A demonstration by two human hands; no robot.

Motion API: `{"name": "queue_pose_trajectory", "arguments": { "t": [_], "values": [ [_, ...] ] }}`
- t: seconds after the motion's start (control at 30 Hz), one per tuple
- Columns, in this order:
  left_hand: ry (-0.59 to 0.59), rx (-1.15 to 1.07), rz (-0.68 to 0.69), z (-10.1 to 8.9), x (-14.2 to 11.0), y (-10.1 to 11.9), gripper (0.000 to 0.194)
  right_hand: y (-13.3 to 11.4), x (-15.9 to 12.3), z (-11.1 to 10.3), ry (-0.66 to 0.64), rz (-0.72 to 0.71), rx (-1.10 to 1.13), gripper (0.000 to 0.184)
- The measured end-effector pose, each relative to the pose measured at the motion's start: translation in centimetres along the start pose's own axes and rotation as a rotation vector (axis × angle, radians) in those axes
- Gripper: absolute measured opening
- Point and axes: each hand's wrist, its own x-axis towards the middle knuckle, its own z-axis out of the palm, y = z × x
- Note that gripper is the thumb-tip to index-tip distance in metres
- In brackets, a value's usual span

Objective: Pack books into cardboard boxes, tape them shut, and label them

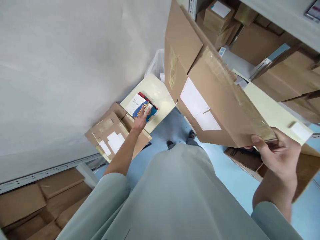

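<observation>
My right hand (280, 153) grips the lower corner of a large flattened cardboard box (220, 93), thumb on the near face. The box stands tilted, with brown tape along its edges and white paper labels (195, 96) on its face. My left hand (140, 120) reaches down to the cream tabletop on the left. Its fingers close about a small pale object (149, 107), whose kind I cannot make out. Beneath it lie a blue and red printed packet (152, 115) and a white paper (135, 104) with handwriting.
Another folded cardboard box (116, 133) with white labels leans beside the cream table (162, 95). Shelves with brown boxes (260, 43) stand at right, and more boxes (45, 200) at lower left. An open carton (307, 163) sits on the blue floor (225, 173). A grey wall rises behind.
</observation>
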Motion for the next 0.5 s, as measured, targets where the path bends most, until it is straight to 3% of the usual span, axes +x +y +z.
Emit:
{"name": "queue_pose_trajectory", "arguments": {
  "t": [0.13, 0.27, 0.4, 0.5],
  "values": [
    [0.01, 0.17, -0.02, 0.1, 0.2, 1.0, 0.041, 1.7, 2.2, -1.3, -0.051, -0.023, 0.038, 0.016],
    [-0.027, 0.343, -0.048, 2.5, 1.1, 0.2, 0.044, 1.4, 3.0, -1.4, -0.043, -0.082, 0.001, 0.013],
    [0.048, 0.151, -0.148, 4.9, 1.4, -0.9, 0.025, 0.4, 3.3, -1.5, -0.03, -0.131, -0.048, 0.011],
    [0.106, 0.121, -0.165, 4.9, 1.6, -1.4, 0.014, 0.3, 3.8, -1.9, -0.025, -0.163, -0.123, 0.009]
  ]
}}
